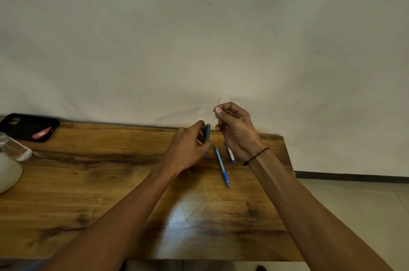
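My left hand (190,146) grips a blue pen barrel (207,132), held nearly upright over the far part of the wooden table (110,182). My right hand (234,127) is raised just right of it and pinches a thin dark refill (217,108) between thumb and forefinger, tilted slightly. A whole blue pen (222,168) lies on the table below the hands, tip toward me. Another blue pen piece with a white label (230,153) lies beside it, partly hidden by my right wrist.
A black phone case with a red item (31,127) lies at the far left. A clear glass (15,149) and a white rounded vessel (7,173) stand at the left edge. The table ends at the right; pale floor (354,204) lies beyond. A plain wall stands behind.
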A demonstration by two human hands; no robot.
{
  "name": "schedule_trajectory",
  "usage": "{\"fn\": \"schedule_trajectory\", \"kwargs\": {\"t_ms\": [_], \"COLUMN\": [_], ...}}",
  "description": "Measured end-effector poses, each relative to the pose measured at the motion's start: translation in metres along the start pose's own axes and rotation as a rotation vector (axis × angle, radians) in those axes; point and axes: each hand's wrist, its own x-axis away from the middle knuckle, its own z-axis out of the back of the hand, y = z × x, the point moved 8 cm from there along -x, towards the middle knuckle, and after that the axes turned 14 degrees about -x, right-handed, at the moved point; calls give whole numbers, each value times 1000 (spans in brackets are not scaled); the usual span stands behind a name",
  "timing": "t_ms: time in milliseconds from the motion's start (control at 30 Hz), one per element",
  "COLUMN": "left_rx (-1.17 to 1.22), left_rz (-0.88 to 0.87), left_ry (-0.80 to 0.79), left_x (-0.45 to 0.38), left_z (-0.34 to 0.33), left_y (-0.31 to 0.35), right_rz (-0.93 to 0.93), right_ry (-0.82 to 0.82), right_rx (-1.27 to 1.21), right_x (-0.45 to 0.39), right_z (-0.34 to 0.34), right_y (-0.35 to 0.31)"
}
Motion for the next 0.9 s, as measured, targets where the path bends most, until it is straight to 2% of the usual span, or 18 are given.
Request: {"fn": "schedule_trajectory", "kwargs": {"t_ms": [267, 900], "left_rx": [30, 41], "left_rz": [-54, -17], "left_ry": [48, 38], "left_x": [2, 3], "left_z": [9, 15], "left_y": [8, 9], "right_rz": [33, 131], "right_ry": [20, -4], "right_rx": [12, 92], "right_x": [1, 4], "right_z": [-5, -12], "right_y": [6, -4]}}
